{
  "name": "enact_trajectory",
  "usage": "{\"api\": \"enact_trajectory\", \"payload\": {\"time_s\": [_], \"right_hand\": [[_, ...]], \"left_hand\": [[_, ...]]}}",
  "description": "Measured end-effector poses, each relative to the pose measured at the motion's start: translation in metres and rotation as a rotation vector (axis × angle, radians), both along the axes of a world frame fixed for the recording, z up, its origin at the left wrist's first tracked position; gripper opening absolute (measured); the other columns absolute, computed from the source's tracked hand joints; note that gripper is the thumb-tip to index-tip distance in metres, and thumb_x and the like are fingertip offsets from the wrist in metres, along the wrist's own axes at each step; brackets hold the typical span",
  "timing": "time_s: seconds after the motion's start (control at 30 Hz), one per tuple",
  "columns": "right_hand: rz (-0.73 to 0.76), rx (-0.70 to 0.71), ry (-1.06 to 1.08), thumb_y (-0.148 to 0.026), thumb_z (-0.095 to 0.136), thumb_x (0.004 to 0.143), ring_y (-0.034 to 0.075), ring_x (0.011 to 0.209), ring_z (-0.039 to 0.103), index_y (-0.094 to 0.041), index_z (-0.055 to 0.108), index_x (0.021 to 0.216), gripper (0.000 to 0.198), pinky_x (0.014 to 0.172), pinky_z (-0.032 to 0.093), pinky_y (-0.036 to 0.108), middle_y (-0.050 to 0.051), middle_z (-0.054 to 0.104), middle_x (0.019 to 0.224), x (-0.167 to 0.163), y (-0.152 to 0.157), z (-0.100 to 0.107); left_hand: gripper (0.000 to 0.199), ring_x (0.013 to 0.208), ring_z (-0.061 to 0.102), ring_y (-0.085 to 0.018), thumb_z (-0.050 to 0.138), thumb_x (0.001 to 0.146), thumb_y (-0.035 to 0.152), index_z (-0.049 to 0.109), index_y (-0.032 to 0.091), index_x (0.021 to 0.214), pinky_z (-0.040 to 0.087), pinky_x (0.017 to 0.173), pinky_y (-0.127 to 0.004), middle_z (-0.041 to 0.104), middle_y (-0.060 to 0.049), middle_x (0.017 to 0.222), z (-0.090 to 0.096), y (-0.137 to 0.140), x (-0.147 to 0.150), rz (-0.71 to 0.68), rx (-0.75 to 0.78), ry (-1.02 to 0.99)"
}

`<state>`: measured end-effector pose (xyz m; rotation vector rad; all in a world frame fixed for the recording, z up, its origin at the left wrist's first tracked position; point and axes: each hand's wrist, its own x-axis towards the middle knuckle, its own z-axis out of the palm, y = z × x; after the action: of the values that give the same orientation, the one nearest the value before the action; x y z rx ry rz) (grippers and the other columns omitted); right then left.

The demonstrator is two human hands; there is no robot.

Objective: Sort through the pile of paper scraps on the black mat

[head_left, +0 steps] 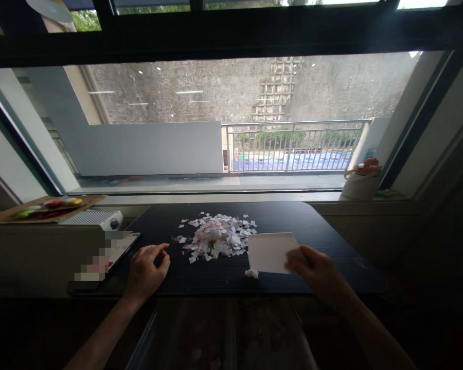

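A heap of small paper scraps, mostly white with some pinkish ones, lies on the dark table. My right hand grips the right edge of a flat white scraper, a thin sheet with a small hole near one corner. The scraper is held up at the heap's right side; whether it touches the table I cannot tell. Just below its left corner sits a small clump of scraps. My left hand rests at the table's left, left of the heap, fingers bent, thumb and forefinger apart, holding nothing.
Left of my left hand, a flat panel, partly pixelated, lies along the table edge. Beyond it stand a white slatted appliance and a brown board with colourful items. A white pot is on the sill, before a large window.
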<state>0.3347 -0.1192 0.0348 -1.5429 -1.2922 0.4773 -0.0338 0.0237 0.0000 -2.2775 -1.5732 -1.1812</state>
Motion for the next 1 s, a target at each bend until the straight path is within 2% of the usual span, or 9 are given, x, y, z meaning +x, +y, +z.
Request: {"api": "enact_trajectory", "payload": {"time_s": [0.1,0.23,0.33,0.5,0.73,0.9,1.0], "right_hand": [[0.007,-0.019,-0.009,-0.039,0.061,0.074,0.012,0.055,0.050,-0.018,0.061,0.069,0.021,0.052,0.041,0.025,-0.003,0.055,0.059,0.003,-0.005,0.003],[0.069,-0.026,0.116,-0.041,0.061,0.074,0.015,0.061,0.056,-0.018,0.061,0.073,0.023,0.057,0.046,0.027,-0.001,0.059,0.064,-0.003,-0.001,0.003],[0.100,-0.046,0.136,-0.040,0.061,0.073,0.015,0.059,0.056,-0.018,0.061,0.071,0.023,0.055,0.045,0.027,-0.001,0.058,0.062,-0.004,0.000,0.002],[0.022,-0.040,0.015,-0.041,0.063,0.073,0.013,0.055,0.051,-0.017,0.063,0.070,0.024,0.049,0.040,0.025,-0.002,0.057,0.060,0.019,-0.006,0.003],[0.119,-0.093,0.283,-0.058,0.074,0.060,0.019,0.066,0.064,-0.016,0.066,0.075,0.045,0.059,0.050,0.029,0.003,0.068,0.070,0.037,0.011,-0.003],[0.196,-0.247,0.280,-0.060,0.077,0.054,0.021,0.070,0.065,-0.016,0.070,0.075,0.049,0.067,0.052,0.032,0.005,0.072,0.074,0.052,0.003,0.000],[0.201,-0.248,0.310,-0.059,0.077,0.056,0.021,0.071,0.066,-0.016,0.071,0.077,0.048,0.068,0.052,0.032,0.005,0.073,0.077,0.058,0.003,-0.001]], "left_hand": [[0.032,0.090,0.061,-0.026,0.045,0.076,0.035,0.067,0.018,0.091,0.045,0.087,-0.043,0.069,-0.007,0.081,0.000,0.000,0.001,0.003,0.005,0.003],[0.031,0.089,0.061,-0.026,0.045,0.076,0.034,0.067,0.018,0.091,0.045,0.086,-0.042,0.069,-0.006,0.080,-0.001,0.000,0.001,0.011,0.016,0.009],[0.031,0.090,0.061,-0.026,0.045,0.076,0.034,0.067,0.018,0.092,0.045,0.086,-0.042,0.069,-0.006,0.080,-0.001,0.000,0.001,0.015,0.009,0.011],[0.033,0.091,0.061,-0.027,0.045,0.076,0.036,0.067,0.018,0.092,0.044,0.087,-0.043,0.069,-0.007,0.082,-0.001,0.000,0.001,0.010,0.001,0.000],[0.032,0.089,0.062,-0.026,0.046,0.075,0.037,0.067,0.019,0.090,0.045,0.085,-0.042,0.069,-0.007,0.083,-0.003,0.002,-0.002,-0.003,0.014,0.001],[0.032,0.089,0.062,-0.026,0.046,0.075,0.037,0.067,0.019,0.090,0.046,0.084,-0.041,0.069,-0.006,0.081,-0.004,0.003,-0.003,0.001,0.017,0.011],[0.032,0.088,0.062,-0.026,0.045,0.075,0.038,0.066,0.019,0.090,0.045,0.084,-0.041,0.069,-0.006,0.080,-0.004,0.004,-0.003,-0.003,0.023,0.016]]}}
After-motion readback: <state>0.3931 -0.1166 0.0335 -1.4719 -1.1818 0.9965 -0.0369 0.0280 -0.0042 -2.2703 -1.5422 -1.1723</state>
